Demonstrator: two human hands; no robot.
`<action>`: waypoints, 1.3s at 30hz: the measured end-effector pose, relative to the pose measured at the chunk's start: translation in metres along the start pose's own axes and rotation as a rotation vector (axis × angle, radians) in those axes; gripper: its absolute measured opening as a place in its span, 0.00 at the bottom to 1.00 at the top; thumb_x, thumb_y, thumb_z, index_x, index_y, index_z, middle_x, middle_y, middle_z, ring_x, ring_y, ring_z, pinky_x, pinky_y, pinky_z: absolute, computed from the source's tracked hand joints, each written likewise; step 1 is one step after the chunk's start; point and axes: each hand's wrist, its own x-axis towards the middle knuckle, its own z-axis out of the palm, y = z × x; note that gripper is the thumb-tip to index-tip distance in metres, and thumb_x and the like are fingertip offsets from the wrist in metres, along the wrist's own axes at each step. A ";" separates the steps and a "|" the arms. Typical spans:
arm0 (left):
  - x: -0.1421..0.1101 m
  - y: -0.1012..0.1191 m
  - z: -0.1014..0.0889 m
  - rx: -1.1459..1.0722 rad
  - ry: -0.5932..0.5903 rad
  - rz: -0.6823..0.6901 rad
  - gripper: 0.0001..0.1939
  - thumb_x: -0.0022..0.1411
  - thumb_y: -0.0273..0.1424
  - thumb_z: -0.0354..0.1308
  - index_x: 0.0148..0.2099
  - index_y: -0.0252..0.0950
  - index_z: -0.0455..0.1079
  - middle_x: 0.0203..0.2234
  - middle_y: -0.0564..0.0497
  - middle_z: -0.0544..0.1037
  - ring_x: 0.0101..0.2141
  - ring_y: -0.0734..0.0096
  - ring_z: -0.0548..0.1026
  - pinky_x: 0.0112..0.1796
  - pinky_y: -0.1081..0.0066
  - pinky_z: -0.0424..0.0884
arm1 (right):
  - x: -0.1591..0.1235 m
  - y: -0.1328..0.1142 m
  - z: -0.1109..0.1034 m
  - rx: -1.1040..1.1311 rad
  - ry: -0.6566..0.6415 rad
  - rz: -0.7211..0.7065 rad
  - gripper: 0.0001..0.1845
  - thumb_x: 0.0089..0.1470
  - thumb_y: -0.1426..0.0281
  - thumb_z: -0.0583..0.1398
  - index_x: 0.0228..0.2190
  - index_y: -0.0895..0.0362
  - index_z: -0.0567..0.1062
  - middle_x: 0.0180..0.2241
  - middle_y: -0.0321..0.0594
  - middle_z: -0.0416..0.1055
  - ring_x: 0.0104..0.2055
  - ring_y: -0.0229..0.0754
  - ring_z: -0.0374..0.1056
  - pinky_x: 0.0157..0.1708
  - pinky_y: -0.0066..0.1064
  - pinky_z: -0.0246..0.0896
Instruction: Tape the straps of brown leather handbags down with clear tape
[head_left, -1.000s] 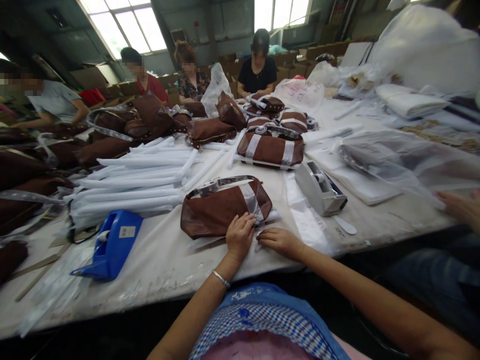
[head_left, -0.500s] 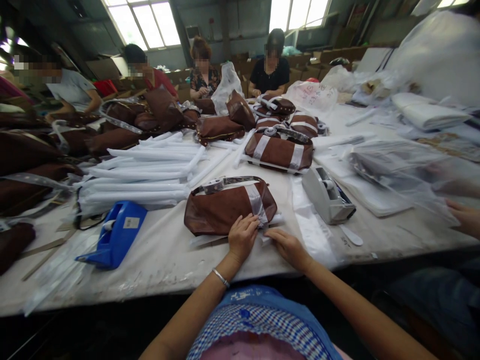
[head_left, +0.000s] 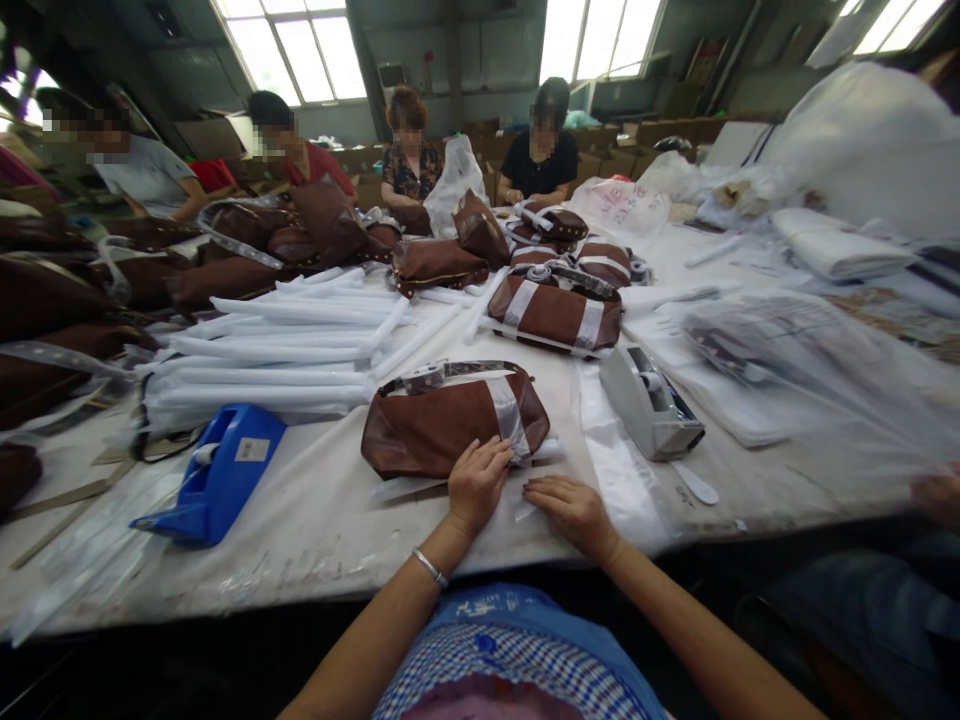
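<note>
A brown leather bag [head_left: 442, 425] lies on the white table [head_left: 322, 520] in front of me, with a band of whitish wrapping [head_left: 508, 412] round its right part. My left hand [head_left: 477, 482] rests flat on the bag's near edge by that band, fingers stretched out. My right hand [head_left: 571, 508] lies palm down on the table just right of it, fingertips on a strip of clear film [head_left: 525, 505] beside the bag.
A blue tape dispenser [head_left: 214, 478] sits at the left and a grey one [head_left: 651, 402] at the right. White foam rolls [head_left: 277, 350], more brown bags [head_left: 559, 310] and plastic sheets [head_left: 810, 360] cover the table. Several people sit at the far side; another person's hand [head_left: 937, 495] shows at the right edge.
My right hand has slid slightly back toward me along the table. The other person's hand at the right has drawn away toward the edge of view. The bag has not moved.
</note>
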 end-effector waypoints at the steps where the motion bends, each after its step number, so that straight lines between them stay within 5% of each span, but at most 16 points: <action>1: -0.001 0.000 -0.002 0.003 0.008 0.009 0.13 0.65 0.25 0.57 0.50 0.43 0.73 0.50 0.52 0.80 0.53 0.66 0.76 0.57 0.59 0.70 | -0.001 -0.002 -0.001 -0.003 -0.007 -0.006 0.17 0.63 0.77 0.55 0.48 0.51 0.78 0.42 0.40 0.81 0.43 0.43 0.77 0.45 0.38 0.76; 11: -0.010 -0.005 -0.002 0.052 0.004 0.059 0.12 0.67 0.25 0.57 0.50 0.44 0.74 0.48 0.53 0.81 0.50 0.69 0.77 0.56 0.65 0.70 | 0.011 -0.015 -0.007 0.103 0.050 -0.002 0.17 0.59 0.79 0.59 0.47 0.51 0.77 0.40 0.39 0.81 0.42 0.41 0.77 0.45 0.37 0.74; 23: -0.007 -0.003 -0.002 0.155 -0.020 0.037 0.08 0.66 0.26 0.56 0.42 0.44 0.74 0.39 0.53 0.79 0.39 0.67 0.75 0.47 0.66 0.72 | 0.072 0.021 -0.006 0.145 0.130 0.324 0.08 0.61 0.69 0.61 0.36 0.49 0.82 0.40 0.37 0.81 0.47 0.47 0.74 0.52 0.44 0.70; 30: -0.006 -0.003 -0.005 0.149 -0.015 0.022 0.09 0.65 0.27 0.58 0.48 0.39 0.72 0.34 0.51 0.78 0.35 0.66 0.75 0.38 0.68 0.73 | 0.081 0.032 0.010 0.078 0.128 0.455 0.05 0.56 0.67 0.65 0.28 0.50 0.81 0.42 0.39 0.79 0.46 0.48 0.72 0.49 0.45 0.70; 39: -0.007 -0.013 -0.008 0.112 -0.018 0.226 0.22 0.67 0.23 0.54 0.60 0.46 0.67 0.50 0.51 0.79 0.39 0.71 0.79 0.45 0.71 0.75 | 0.086 0.043 0.011 0.041 0.026 0.505 0.10 0.54 0.63 0.66 0.24 0.52 0.77 0.38 0.40 0.75 0.43 0.45 0.72 0.45 0.39 0.70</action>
